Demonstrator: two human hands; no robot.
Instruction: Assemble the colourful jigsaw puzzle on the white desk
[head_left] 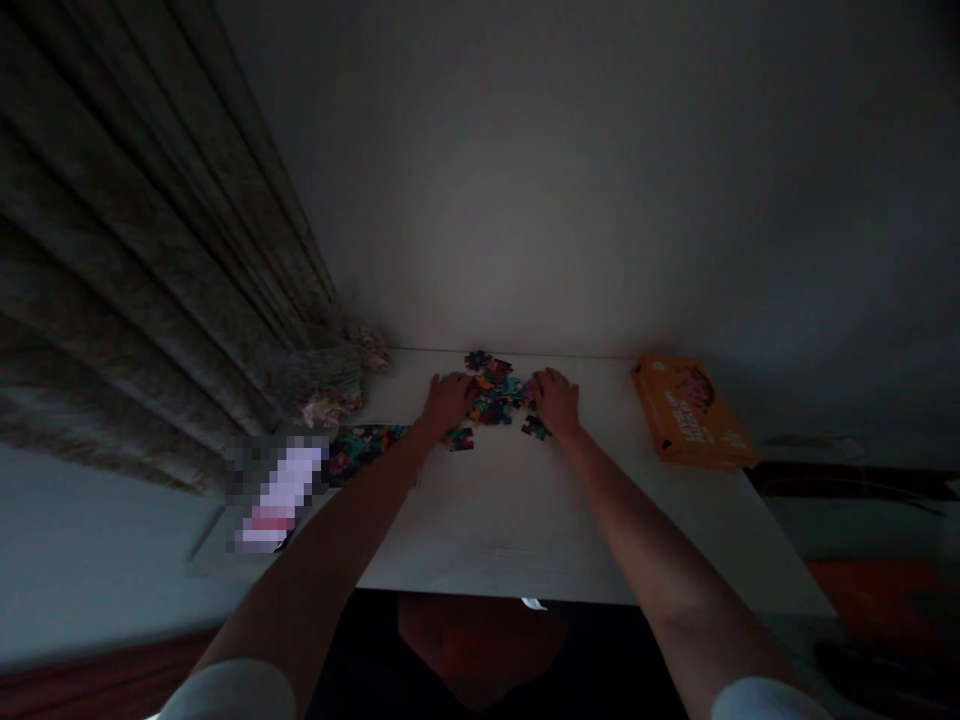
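Note:
A heap of colourful jigsaw pieces (495, 388) lies at the far side of a white table (517, 510), close to the wall. My left hand (448, 400) rests palm down on the left edge of the heap, fingers spread flat. On the right edge of the heap my right hand (557, 400) lies flat too. A few loose pieces (459, 438) sit just in front of my left hand, and another piece (535, 428) lies by my right wrist. The light is dim, so the fingertips are hard to make out.
An orange puzzle box (690, 412) lies at the table's right side. A joined strip of puzzle (364, 445) lies at the left, beside a blurred-out item (276, 492). A patterned curtain (150, 270) hangs at the left, a plain wall behind the table.

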